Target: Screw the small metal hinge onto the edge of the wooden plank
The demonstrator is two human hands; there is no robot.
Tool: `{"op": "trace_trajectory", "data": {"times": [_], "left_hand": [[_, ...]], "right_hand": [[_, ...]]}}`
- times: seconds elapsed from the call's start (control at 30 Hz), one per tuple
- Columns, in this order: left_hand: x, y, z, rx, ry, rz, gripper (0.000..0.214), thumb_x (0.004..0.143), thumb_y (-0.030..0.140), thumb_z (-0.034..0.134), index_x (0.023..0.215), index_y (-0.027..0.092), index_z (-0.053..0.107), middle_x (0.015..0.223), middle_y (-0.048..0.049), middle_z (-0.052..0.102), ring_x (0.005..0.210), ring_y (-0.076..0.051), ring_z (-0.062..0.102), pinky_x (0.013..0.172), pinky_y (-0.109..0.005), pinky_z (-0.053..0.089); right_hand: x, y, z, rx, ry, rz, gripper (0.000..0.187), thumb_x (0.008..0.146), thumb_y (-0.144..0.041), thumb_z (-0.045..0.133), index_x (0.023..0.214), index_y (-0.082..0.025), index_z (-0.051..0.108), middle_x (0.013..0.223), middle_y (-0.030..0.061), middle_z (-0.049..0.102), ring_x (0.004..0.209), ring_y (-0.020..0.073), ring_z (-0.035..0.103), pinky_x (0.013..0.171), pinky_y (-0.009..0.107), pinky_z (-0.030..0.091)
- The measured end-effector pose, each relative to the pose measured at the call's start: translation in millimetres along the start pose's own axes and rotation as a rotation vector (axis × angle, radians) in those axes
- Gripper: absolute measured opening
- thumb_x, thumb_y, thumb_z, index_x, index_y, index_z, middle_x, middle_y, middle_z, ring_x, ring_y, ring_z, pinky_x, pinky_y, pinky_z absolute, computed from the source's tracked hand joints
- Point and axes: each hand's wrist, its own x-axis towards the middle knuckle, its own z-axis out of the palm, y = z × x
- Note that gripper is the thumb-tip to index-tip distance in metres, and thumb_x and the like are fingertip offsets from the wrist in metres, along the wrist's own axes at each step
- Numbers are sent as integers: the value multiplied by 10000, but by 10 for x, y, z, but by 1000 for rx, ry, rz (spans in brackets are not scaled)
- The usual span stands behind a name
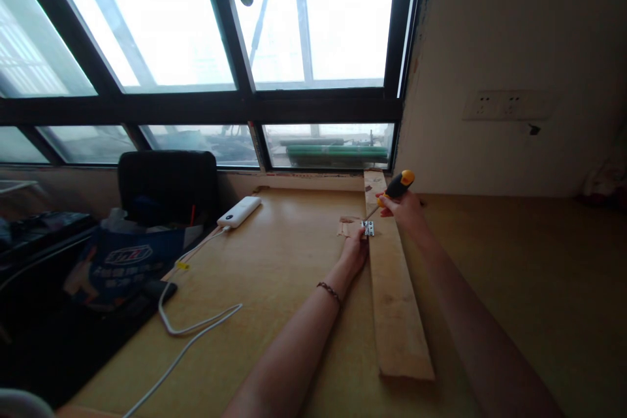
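A long wooden board [399,300] lies on the table, running away from me towards the window. A small metal hinge [369,228] sits on its left edge, reaching towards a short wooden piece [347,226] beside the board. My left hand [356,249] is closed round the near side of the short piece, its thumb against the hinge; the other fingers are mostly hidden. My right hand [402,208] grips a screwdriver [400,185] with a black and yellow handle. The shaft slants down to the left, and its tip is at the hinge, too small to see in detail.
A white power bank [239,211] lies near the table's left edge, its white cable [196,326] looping towards me. Left of the table are a black chair [166,183] and a blue bag [132,264]. A window and a wall with sockets [507,105] stand behind.
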Motion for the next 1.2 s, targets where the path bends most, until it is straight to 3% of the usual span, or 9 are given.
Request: {"op": "trace_trajectory", "data": {"times": [0.13,0.27,0.37,0.63,1.2], "left_hand": [[-6,2,-5,4,-10,-7,117,703,169,550,808,120,568,717,-55,644,659,-162,617,776,-330,480],[-21,6,-9,30,-25,-4,154,702,187,559,840,120,573,756,-64,650,686,-173,621,775,-336,481],[-29,11,-7,21,-33,-8,161,704,185,558,851,122,575,766,-67,651,707,-174,624,784,-334,479],[-34,4,17,-20,-49,38,189,693,163,561,872,107,574,796,-77,663,748,-196,631,794,-356,485],[-30,3,1,-1,-37,-7,181,698,174,558,868,113,571,784,-73,662,743,-195,634,780,-358,489]], "right_hand": [[-4,-8,-13,-58,40,-7,319,604,-409,677,765,-163,553,763,76,680,422,152,599,376,259,509],[-33,-38,-5,-373,159,-120,349,572,-487,676,642,-169,549,518,49,629,407,192,592,411,275,473],[-66,-35,33,-525,254,-197,352,582,-517,653,586,-185,535,451,41,597,442,215,605,494,295,470],[-109,-90,1,-399,329,-190,358,665,-512,568,641,-156,535,445,13,575,365,155,559,409,228,421],[-57,-25,-3,-430,263,-127,319,651,-454,602,643,-138,559,472,37,598,373,152,569,403,219,439]]}}
